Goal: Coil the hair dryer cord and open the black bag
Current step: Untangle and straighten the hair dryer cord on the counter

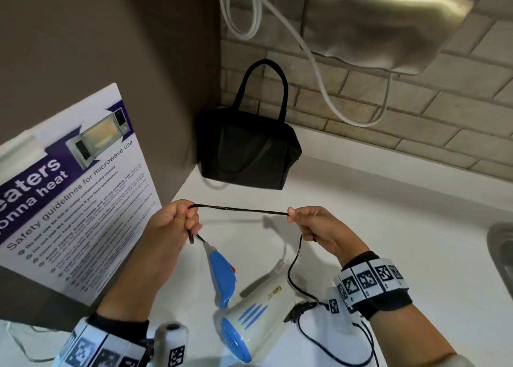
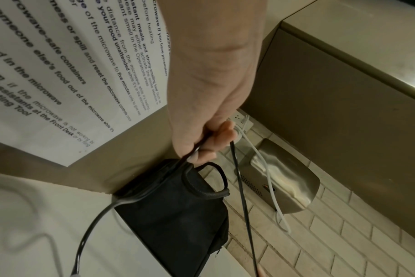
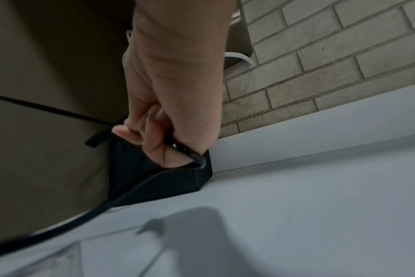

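Observation:
A white and blue hair dryer lies on the white counter near me, its blue handle pointing away. Its thin black cord is stretched taut between my two hands above the counter. My left hand grips the cord close to where it leaves the handle. My right hand pinches the cord further along, and the rest hangs down to the plug beside the dryer. The black bag stands zipped in the far corner, handles up, also seen behind the left hand and right hand.
A microwave safety poster leans on the left wall. A steel wall dryer with a white cable hangs over the brick backsplash. A sink edge shows at the right. A white cylinder stands at the counter's near edge.

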The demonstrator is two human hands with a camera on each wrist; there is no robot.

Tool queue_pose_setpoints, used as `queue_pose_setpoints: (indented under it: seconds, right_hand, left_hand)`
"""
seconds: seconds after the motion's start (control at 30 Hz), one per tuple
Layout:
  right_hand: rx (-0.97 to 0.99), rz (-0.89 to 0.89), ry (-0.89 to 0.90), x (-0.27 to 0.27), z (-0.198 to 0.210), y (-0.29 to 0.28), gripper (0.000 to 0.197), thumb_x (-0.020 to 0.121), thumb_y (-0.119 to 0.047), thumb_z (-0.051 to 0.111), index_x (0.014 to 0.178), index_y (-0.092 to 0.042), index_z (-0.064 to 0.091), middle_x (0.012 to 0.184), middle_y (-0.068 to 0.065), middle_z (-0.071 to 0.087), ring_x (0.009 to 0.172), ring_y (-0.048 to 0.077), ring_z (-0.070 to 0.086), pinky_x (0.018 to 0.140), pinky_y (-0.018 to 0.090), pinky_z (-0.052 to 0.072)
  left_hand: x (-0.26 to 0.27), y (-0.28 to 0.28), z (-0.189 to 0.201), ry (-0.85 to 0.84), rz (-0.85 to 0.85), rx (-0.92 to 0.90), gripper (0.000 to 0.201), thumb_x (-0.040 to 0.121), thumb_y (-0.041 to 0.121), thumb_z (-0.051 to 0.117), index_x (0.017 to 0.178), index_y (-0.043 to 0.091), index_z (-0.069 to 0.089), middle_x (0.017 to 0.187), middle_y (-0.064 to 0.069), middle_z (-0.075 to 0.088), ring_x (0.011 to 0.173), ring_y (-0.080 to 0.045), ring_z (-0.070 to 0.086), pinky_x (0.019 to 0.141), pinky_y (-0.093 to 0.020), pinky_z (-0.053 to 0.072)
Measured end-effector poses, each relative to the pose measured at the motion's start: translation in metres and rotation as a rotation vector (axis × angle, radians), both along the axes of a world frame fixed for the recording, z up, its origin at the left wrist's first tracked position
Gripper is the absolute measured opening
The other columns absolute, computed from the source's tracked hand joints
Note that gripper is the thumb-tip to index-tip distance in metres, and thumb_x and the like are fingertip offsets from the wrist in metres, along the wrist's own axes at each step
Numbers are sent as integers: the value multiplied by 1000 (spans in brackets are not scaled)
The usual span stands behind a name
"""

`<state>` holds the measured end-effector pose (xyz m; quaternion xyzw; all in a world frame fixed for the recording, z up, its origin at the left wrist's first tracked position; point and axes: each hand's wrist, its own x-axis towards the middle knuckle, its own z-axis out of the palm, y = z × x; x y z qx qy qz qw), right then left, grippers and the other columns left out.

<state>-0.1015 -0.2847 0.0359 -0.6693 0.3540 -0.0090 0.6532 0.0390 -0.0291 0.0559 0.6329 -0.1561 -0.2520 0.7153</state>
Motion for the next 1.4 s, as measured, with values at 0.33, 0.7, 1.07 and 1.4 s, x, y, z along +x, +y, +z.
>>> queue_pose_setpoints:
  seconds: [0.33, 0.7, 1.07, 1.4]
  right_hand:
    - [-221, -32, 60, -1, -15, -15, 28, 91, -31, 62, 71, -12, 69, 80, -6, 65, 78, 11, 52, 65, 25, 41]
    - [-443, -146, 122, 7, -29, -19, 33, 92, -29, 60, 62, -18, 66, 87, 0, 66, 82, 12, 54, 71, 23, 37]
    - [-480, -1, 138, -7, 56, 10, 38, 99, -33, 45, 79, -13, 70, 71, -5, 47, 61, 18, 35, 65, 29, 36]
    - [-434, 149, -106, 0, 106, 58, 13, 98, -18, 39, 96, -15, 51, 68, -5, 50, 65, 11, 48, 65, 25, 39]
  left_hand:
    - [5, 14, -6, -36, 26, -52, 68, 97, -9, 21, 49, 27, 53, 51, 15, 44, 47, 0, 42, 61, -20, 40]
    - [-2, 18, -15, 27, 24, -42, 71, 93, -16, 19, 46, 26, 52, 53, 14, 45, 49, -2, 41, 65, -30, 32]
    - [-4, 2, -22, -872, 14, 836, 38, 89, -3, 38, 121, 1, 57, 98, -20, 64, 89, -38, 61, 77, -43, 49]
    - [-56, -84, 51, -1090, -443, 543, 65, 94, 21, 51, 149, 26, 17, 120, -6, 61, 118, -19, 52, 112, -30, 30]
